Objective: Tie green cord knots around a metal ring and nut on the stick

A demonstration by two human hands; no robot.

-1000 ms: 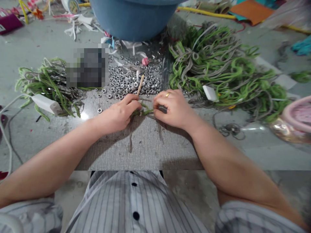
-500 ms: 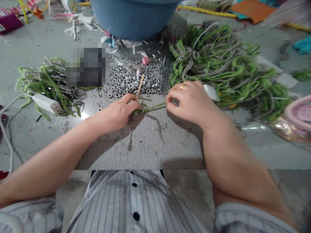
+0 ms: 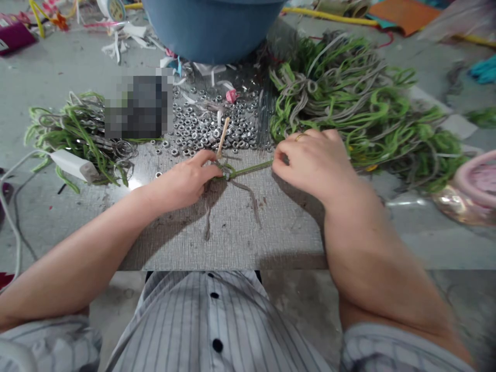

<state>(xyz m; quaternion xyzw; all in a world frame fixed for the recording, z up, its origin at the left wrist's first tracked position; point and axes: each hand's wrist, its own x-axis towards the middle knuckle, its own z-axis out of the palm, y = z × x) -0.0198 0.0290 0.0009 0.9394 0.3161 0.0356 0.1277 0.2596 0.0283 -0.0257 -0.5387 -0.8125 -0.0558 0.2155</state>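
Observation:
My left hand (image 3: 189, 178) is closed in a pinch on a looped piece of green and grey cord (image 3: 228, 170) just above the table. A thin wooden stick (image 3: 223, 137) stands up out of that loop beside my thumb and forefinger. My right hand (image 3: 310, 163), with a ring on one finger, pinches the green end of the cord, which runs taut between both hands. Grey cord tails (image 3: 248, 194) hang from the knotted part onto the table. Whether my left fingers also grip the stick is hard to see.
Many metal nuts (image 3: 197, 126) lie scattered beyond my hands. A blue basin (image 3: 213, 31) stands behind them. Green and grey cords (image 3: 349, 98) are heaped at right, a smaller bundle (image 3: 73, 124) at left by a white plastic block (image 3: 73, 165). A pink round object (image 3: 478, 178) sits far right.
My right hand has moved slightly to the right, drawing out a longer, tauter stretch of green cord. My left hand has stayed nearly in place.

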